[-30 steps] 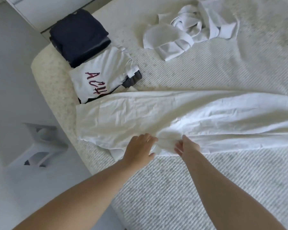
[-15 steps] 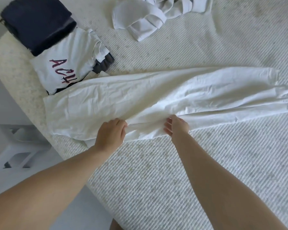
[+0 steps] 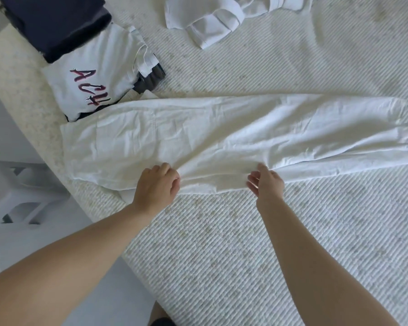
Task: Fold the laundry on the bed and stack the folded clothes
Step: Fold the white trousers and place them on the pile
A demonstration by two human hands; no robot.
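White trousers lie flat across the bed, waist to the left, legs running right. My left hand grips their near edge with curled fingers. My right hand pinches the same edge further right. At the bed's far left corner sits a folded white shirt with red lettering on a dark garment, and behind it a stack of folded dark navy clothes. A crumpled white garment lies unfolded at the top.
The bed's rounded corner drops to a pale floor on the left. A white stool-like piece of furniture stands on the floor beside the bed. Bare ribbed bedcover stretches to the front and right.
My hands have spread further apart along the trousers' near edge. The view has shifted, so the trouser leg ends show at the right.
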